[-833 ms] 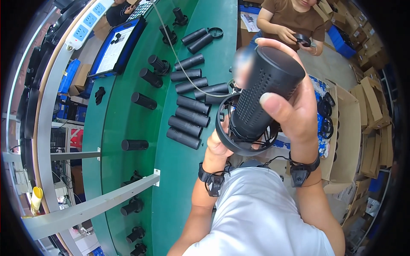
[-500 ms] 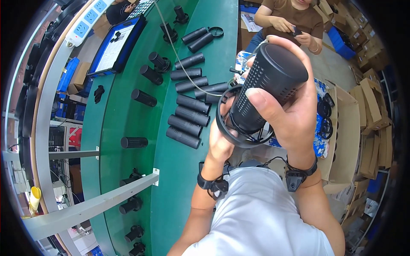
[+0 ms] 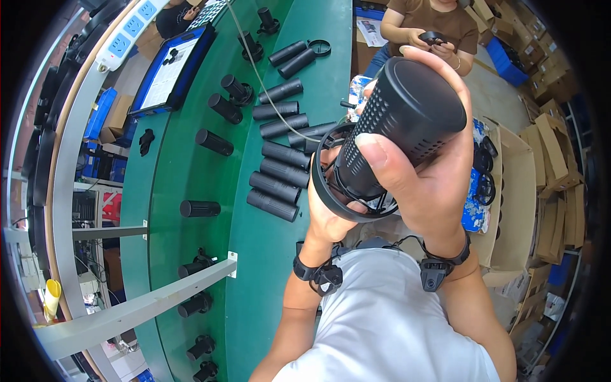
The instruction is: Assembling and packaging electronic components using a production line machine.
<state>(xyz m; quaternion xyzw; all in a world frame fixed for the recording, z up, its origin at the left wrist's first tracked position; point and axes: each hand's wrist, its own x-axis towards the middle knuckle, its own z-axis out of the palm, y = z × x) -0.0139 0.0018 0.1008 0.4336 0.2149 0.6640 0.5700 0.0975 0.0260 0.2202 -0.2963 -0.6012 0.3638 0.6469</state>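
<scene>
A large black cylinder (image 3: 417,102), smooth at its closed end and perforated along its side, is raised close in front of me, tilted up and to the right. My right hand (image 3: 439,191) wraps around it, thumb across the holes and fingers behind. Around its lower end sits a black ring frame (image 3: 323,191) with thin struts or cords inside. Below and behind this ring, my left hand (image 3: 328,219) supports it; most of its fingers are hidden, though one fingertip shows inside the ring.
Several black ribbed tubes (image 3: 277,169) lie on the green bench (image 3: 254,280) to my left. More cylinders (image 3: 214,142) are on the strip beyond. A metal bar (image 3: 146,296) crosses the bench. A cardboard box (image 3: 512,197) stands right; a co-worker (image 3: 429,25) handles a round black part opposite.
The cylinder and ring have shifted slightly left, the cylinder's closed end now leaning a bit more to the right. Both hands keep their hold. The co-worker's hands have turned a round part into view.
</scene>
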